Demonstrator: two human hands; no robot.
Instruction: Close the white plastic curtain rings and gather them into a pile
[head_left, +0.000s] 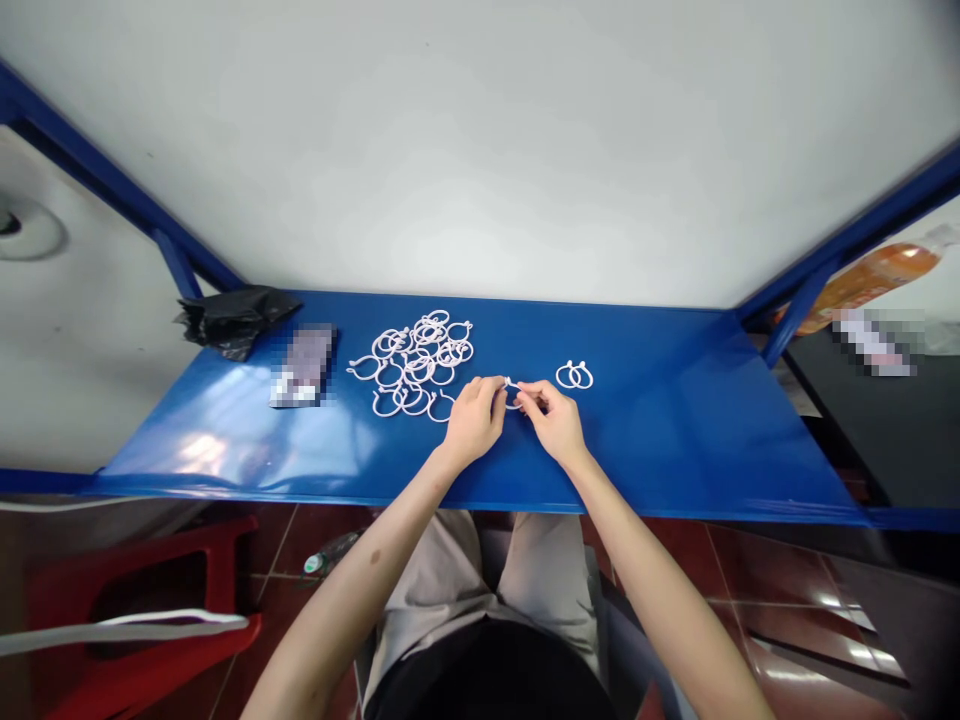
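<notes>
My left hand (475, 418) and my right hand (553, 418) meet over the blue table (675, 430), both pinching one small white plastic ring (512, 392) between their fingertips. To the left of my hands lies a loose pile of several white rings (416, 362). Two more white rings (574, 376) lie side by side just right of my right hand.
A crumpled black plastic bag (232, 318) sits at the table's back left, with a small blurred packet (303, 364) beside it. A red plastic stool (135, 610) stands on the floor at lower left. An orange bottle (870, 282) lies beyond the right frame.
</notes>
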